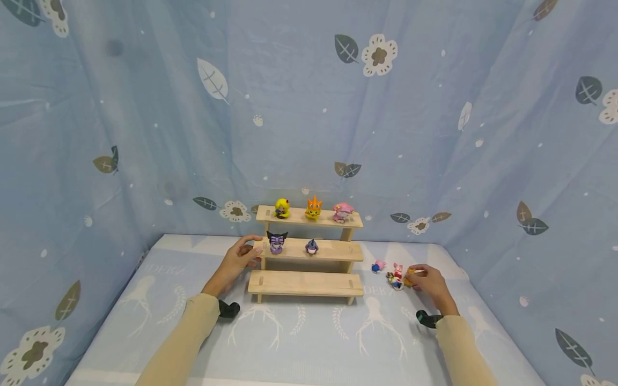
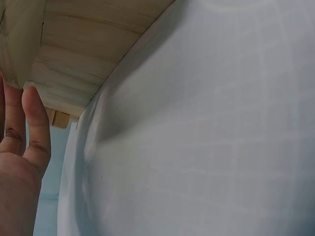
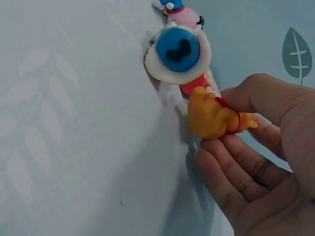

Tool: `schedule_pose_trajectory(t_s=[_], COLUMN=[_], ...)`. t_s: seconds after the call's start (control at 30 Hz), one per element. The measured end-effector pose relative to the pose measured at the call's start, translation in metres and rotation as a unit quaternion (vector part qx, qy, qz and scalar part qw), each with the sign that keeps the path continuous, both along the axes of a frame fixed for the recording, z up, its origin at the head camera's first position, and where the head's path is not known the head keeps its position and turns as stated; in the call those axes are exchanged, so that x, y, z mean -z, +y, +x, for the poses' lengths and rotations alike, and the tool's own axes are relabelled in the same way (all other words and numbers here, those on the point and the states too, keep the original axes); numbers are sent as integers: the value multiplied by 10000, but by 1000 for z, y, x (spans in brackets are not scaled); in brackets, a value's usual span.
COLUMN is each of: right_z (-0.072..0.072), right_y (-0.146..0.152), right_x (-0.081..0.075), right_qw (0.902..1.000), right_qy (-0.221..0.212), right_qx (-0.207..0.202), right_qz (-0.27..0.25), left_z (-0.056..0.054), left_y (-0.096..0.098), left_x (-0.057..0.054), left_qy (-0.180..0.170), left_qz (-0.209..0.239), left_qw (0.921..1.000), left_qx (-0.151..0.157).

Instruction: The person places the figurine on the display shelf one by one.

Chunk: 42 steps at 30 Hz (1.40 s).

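Observation:
My left hand (image 1: 238, 260) touches the left end of a three-tier wooden display stand (image 1: 299, 277), its fingers fairly straight in the left wrist view. At the right, my right hand (image 1: 432, 284) pinches a yellow bear figurine (image 3: 209, 118) with red bands between thumb and fingers. Close beside it lie a figurine with a round blue-and-white base (image 3: 178, 51), a red-and-pink figurine (image 1: 398, 269) and a pink-and-blue figurine (image 1: 379, 266). On the middle tier stand a purple figurine with black ears (image 1: 276, 244) and a small blue-grey figurine (image 1: 311, 246).
The top tier bears a yellow-haired figurine (image 1: 282, 208), an orange spiky figurine (image 1: 314, 208) and a pink figurine (image 1: 343, 212). A patterned pale cloth covers the table (image 1: 318, 348). Blue printed curtains (image 1: 289, 107) hang behind and at both sides.

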State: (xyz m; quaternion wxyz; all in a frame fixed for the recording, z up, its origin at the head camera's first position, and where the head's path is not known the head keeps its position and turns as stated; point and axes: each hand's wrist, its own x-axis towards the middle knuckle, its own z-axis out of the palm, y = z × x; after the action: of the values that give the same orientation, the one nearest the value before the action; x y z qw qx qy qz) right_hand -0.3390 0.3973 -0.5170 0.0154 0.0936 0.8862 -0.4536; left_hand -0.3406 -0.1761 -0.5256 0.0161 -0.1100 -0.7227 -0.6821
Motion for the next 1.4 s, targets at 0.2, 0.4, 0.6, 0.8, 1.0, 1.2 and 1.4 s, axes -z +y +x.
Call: schedule_pose_trajectory(t_s=[0.2,0.4,0.6,0.8,1.0,1.2,1.4], right_z=[9,11,13,15,17,20,21], right_y=[-2,-7,-18,-25,-34,-48,-63], right_x=[-8,-14,-21,-24,-29,-38,-44], right_qw=[9987,9963,9935,9921,9906,9862,9791], right_qy=[500,835,1113,1249,1352,1634,1988], right_qx=[121,179,193,79,55,-64,-332], right_qz=[27,65,145,106,220,258,266], left_z=[0,0,1,1,3,3,2], left_y=[0,1,0,2,1,1,-1], left_x=[-1,-1,-1,-3,-7,-5,-4], left_qy=[-10,-31,-16,-126,-133,-25,-35], left_qz=[2,-29,-19,2,95,12,69], left_qw=[10000,10000,10000,9999,9998,10000,10000], left_qx=[21,-28,-37,-39,110,17,19])
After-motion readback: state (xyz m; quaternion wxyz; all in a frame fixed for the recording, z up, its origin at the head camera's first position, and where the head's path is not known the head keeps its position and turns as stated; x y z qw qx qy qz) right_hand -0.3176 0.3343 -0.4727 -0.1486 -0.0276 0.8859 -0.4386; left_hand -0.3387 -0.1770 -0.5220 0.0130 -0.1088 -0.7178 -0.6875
